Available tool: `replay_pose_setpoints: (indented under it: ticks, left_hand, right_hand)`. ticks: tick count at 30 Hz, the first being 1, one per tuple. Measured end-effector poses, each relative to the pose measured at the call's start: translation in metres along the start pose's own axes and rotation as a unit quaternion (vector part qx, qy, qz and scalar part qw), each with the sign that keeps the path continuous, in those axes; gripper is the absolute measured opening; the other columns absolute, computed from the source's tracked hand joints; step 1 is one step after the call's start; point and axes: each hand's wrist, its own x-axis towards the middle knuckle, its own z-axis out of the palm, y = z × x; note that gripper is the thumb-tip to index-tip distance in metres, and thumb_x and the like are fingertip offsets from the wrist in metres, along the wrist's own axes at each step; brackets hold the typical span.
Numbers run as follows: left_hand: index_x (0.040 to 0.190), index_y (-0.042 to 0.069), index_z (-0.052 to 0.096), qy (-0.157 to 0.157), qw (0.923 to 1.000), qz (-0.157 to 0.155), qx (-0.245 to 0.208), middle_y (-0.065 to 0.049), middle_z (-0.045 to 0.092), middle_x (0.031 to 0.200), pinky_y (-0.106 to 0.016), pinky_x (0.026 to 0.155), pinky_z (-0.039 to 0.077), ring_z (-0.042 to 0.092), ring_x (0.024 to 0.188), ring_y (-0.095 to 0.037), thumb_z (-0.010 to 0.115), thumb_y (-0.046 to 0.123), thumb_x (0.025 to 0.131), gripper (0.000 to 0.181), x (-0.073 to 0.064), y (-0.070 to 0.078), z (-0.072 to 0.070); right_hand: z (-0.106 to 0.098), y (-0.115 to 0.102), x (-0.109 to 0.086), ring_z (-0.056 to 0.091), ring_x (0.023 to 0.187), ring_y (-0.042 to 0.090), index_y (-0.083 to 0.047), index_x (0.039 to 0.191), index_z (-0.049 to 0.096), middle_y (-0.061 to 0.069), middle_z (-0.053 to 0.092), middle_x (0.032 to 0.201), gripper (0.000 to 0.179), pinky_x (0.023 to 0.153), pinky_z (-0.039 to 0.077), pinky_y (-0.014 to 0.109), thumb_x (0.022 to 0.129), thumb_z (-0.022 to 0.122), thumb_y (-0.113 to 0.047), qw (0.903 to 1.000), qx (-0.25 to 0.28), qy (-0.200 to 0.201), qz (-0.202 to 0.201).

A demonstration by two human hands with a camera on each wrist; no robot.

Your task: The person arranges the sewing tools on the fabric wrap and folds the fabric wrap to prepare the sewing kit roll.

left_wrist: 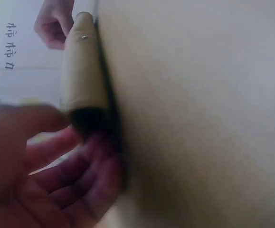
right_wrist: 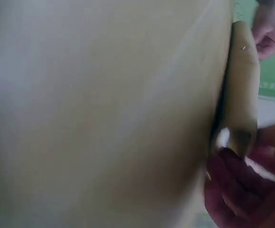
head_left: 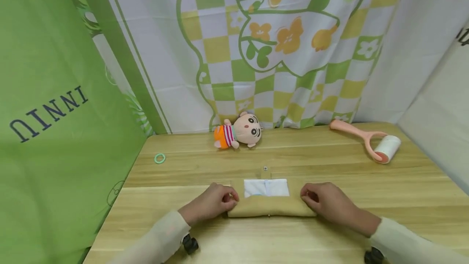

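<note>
A tan soft pouch (head_left: 271, 207) lies on the table with its near side folded up into a rounded roll. A white packet (head_left: 277, 187) shows above that fold, and a small tab with a metal snap (head_left: 265, 172) sticks out at the far edge. My left hand (head_left: 215, 201) pinches the pouch's left end between thumb and fingers. At the right end, my right hand (head_left: 331, 203) pinches it the same way. Both wrist views show the rolled edge with a metal stud (left_wrist: 84, 37) midway along it; the fingertips are partly blurred there.
Behind the pouch a plush doll (head_left: 239, 130) lies on its side by the curtain (head_left: 227, 52). A pink-handled lint roller (head_left: 366, 139) rests at the back right. The green ring (head_left: 159, 158) is at the left of the wooden table (head_left: 190, 170).
</note>
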Motion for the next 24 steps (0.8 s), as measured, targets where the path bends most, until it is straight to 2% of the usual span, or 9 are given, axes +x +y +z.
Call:
replay_pose_setpoints:
  ticks: [2,4,8,10,12,14,16,21,24]
  left_hand:
    - [0.106,0.016,0.074,-0.023,0.9989,0.010,0.040,0.009,0.059,0.070,-0.017,0.056,0.041,0.044,0.057,0.001,0.064,0.023,0.097,0.015,-0.002,0.004,-0.005]
    - [0.112,0.019,0.074,-0.033,0.9927,0.027,0.113,0.008,0.063,0.085,-0.018,0.061,0.045,0.049,0.067,0.000,0.064,0.035,0.098,0.023,-0.007,0.009,-0.008]
    - [0.120,0.018,0.070,0.000,0.9606,0.098,0.260,-0.003,0.061,0.122,-0.028,0.087,0.055,0.061,0.102,-0.011,0.069,0.045,0.091,0.040,-0.019,0.023,-0.008]
    - [0.126,0.014,0.065,0.013,0.9454,0.131,0.298,-0.006,0.058,0.133,-0.032,0.098,0.054,0.060,0.117,-0.017,0.071,0.043,0.089,0.047,-0.024,0.029,-0.006]
    - [0.134,0.010,0.060,0.005,0.9356,0.151,0.319,-0.008,0.058,0.137,-0.032,0.105,0.051,0.059,0.125,-0.019,0.072,0.041,0.089,0.056,-0.026,0.033,-0.002]
    - [0.139,0.007,0.055,-0.012,0.9296,0.158,0.333,-0.006,0.059,0.138,-0.029,0.105,0.050,0.059,0.126,-0.016,0.072,0.038,0.089,0.061,-0.027,0.035,0.001]
    - [0.142,0.007,0.053,-0.027,0.9243,0.159,0.346,-0.003,0.060,0.137,-0.026,0.102,0.051,0.060,0.124,-0.013,0.071,0.036,0.091,0.061,-0.025,0.034,0.005]
    - [0.137,0.011,0.059,-0.023,0.9248,0.160,0.344,0.002,0.066,0.124,-0.024,0.090,0.055,0.066,0.108,-0.007,0.070,0.029,0.092,0.049,-0.018,0.033,0.008]
    - [0.132,0.011,0.065,-0.017,0.9426,0.151,0.297,0.003,0.072,0.118,-0.023,0.088,0.056,0.068,0.102,-0.004,0.067,0.021,0.094,0.039,-0.013,0.031,0.004]
  right_hand:
    - [-0.006,-0.002,-0.002,0.055,0.068,-0.005,-0.019,0.097,0.075,-0.013,0.067,0.082,0.009,0.060,0.049,0.021,0.096,0.068,-0.024,0.9980,-0.048,-0.007,-0.041]
    - [-0.013,-0.003,-0.006,0.065,0.086,0.006,-0.016,0.105,0.076,-0.003,0.072,0.103,0.019,0.070,0.056,0.030,0.097,0.066,-0.030,0.9914,-0.091,-0.024,-0.091]
    - [-0.023,-0.006,-0.014,0.065,0.112,0.028,-0.010,0.116,0.073,0.013,0.064,0.129,0.038,0.086,0.057,0.045,0.091,0.072,-0.040,0.9646,-0.180,-0.035,-0.189]
    - [-0.025,-0.006,-0.016,0.064,0.113,0.028,-0.007,0.120,0.071,0.012,0.063,0.130,0.045,0.088,0.057,0.045,0.088,0.076,-0.039,0.9493,-0.207,-0.035,-0.234]
    - [-0.023,-0.006,-0.018,0.066,0.110,0.025,-0.006,0.124,0.068,0.009,0.065,0.126,0.049,0.086,0.058,0.042,0.086,0.077,-0.036,0.9412,-0.215,-0.042,-0.258]
    - [-0.020,-0.006,-0.019,0.067,0.106,0.023,-0.004,0.125,0.066,0.008,0.067,0.122,0.049,0.083,0.059,0.039,0.086,0.078,-0.032,0.9381,-0.215,-0.054,-0.267]
    - [-0.016,-0.006,-0.019,0.069,0.101,0.021,-0.004,0.124,0.066,0.006,0.069,0.117,0.048,0.080,0.059,0.036,0.085,0.079,-0.028,0.9416,-0.206,-0.059,-0.260]
    - [-0.010,-0.008,-0.013,0.068,0.087,0.013,-0.007,0.113,0.068,0.000,0.070,0.100,0.038,0.071,0.057,0.028,0.079,0.082,-0.015,0.9510,-0.179,-0.052,-0.247]
    - [-0.016,-0.007,-0.003,0.067,0.080,0.005,-0.007,0.112,0.070,-0.001,0.073,0.096,0.031,0.067,0.056,0.024,0.082,0.077,-0.009,0.9618,-0.137,-0.079,-0.224]
